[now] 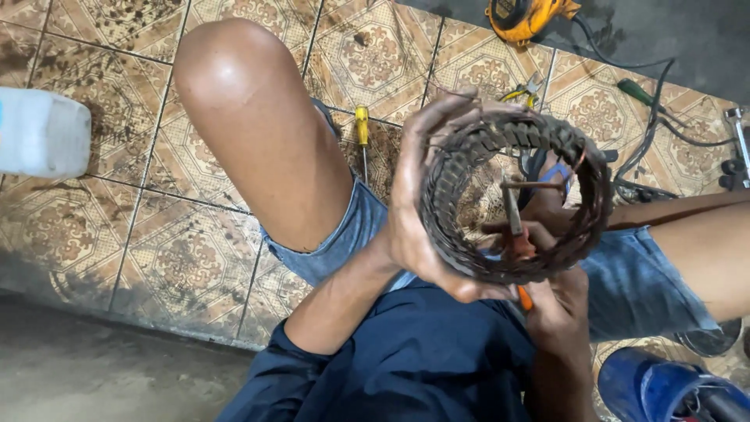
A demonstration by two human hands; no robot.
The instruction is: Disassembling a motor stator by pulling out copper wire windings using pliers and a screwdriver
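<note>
The left hand [418, 211] holds a big dark ring of metal & wire, a motor winding ring [516, 199]. Its grip is closed round the ring's left side, thumb at the bottom, fingers up over the top rim. The ring is up in the air, over the person's lap, between the two knees, w/ its hole facing the camera.

The right hand [556, 309] is just under the ring. Its grip is closed on a tool with an orange handle [522, 258]. The tool's metal tip goes up into the hole of the ring & touches a thin brown wire bit there. Can't tell exactly what kind of tool it is.

The person sits low on a patterned tile floor [125, 234], in blue denim shorts & a dark blue top. Bare left knee [234, 70] is up high.

On the floor behind: a yellow screwdriver [362, 129] near the knee, a green screwdriver [637, 92] further right, pliers w/ yellow handles [525, 92], black cables [656, 117], an orange power tool [525, 16] at the top edge. A white plastic jug [43, 133] is far left. A blue thing [652, 387] sits bottom right.
</note>
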